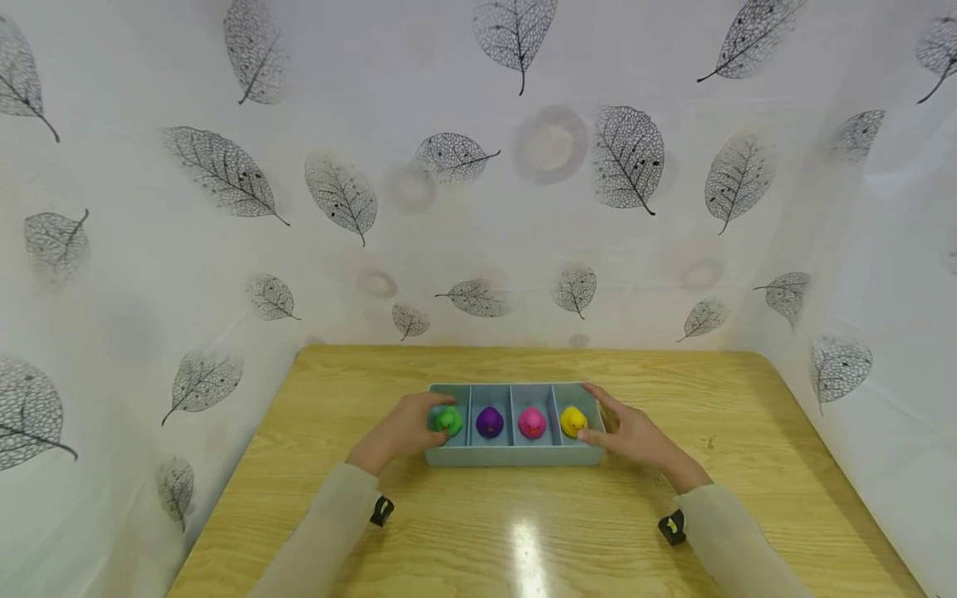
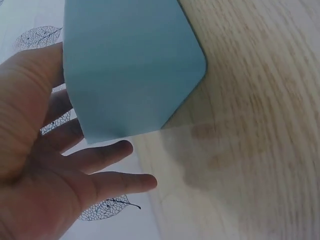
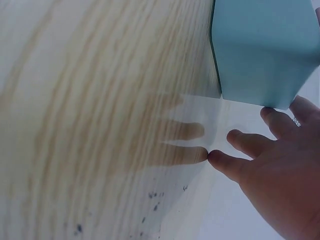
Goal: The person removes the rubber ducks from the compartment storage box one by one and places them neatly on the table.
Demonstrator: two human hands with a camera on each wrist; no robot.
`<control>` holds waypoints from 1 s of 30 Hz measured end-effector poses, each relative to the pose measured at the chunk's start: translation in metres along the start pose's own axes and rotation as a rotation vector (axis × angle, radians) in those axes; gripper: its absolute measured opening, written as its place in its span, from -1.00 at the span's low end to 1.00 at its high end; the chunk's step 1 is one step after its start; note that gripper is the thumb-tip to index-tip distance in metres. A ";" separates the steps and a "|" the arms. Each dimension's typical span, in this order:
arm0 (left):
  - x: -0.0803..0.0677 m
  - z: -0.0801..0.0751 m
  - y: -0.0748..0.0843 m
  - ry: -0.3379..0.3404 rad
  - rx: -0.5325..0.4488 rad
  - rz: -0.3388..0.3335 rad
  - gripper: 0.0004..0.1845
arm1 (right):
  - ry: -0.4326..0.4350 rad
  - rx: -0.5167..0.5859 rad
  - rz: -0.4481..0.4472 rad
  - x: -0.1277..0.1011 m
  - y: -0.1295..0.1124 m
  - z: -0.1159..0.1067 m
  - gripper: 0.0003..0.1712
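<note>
A pale blue divided box stands on the table. Its compartments hold a green rubber duck, a purple rubber duck, a pink rubber duck and a yellow rubber duck. My left hand reaches over the left end, thumb and forefinger on either side of the green duck. In the left wrist view its lower fingers spread beside the box's end wall. My right hand spans the right end, thumb by the yellow duck, forefinger at the back corner. Whether either duck is touched is unclear.
The wooden table extends around the box. White sheeting with printed leaves surrounds its back and sides. Dark wrist devices show beneath both sleeves.
</note>
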State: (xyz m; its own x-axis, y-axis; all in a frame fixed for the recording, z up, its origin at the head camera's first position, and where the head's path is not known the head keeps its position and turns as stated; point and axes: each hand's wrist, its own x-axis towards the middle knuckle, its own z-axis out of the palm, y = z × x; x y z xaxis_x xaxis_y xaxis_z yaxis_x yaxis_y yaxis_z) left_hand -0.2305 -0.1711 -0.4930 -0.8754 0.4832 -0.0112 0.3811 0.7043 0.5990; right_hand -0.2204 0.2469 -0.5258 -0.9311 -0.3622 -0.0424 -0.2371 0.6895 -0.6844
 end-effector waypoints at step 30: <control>0.019 0.006 0.005 -0.067 0.061 -0.120 -0.42 | -0.025 -0.005 -0.003 0.000 0.001 -0.003 0.05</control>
State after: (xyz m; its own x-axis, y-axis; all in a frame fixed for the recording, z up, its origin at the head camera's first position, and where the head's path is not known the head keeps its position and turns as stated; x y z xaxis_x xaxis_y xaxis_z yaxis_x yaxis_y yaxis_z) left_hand -0.2433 -0.1560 -0.4948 -0.8948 0.4257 -0.1345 0.2938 0.7883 0.5407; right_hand -0.2211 0.2496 -0.5241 -0.9230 -0.3803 -0.0588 -0.2415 0.6914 -0.6810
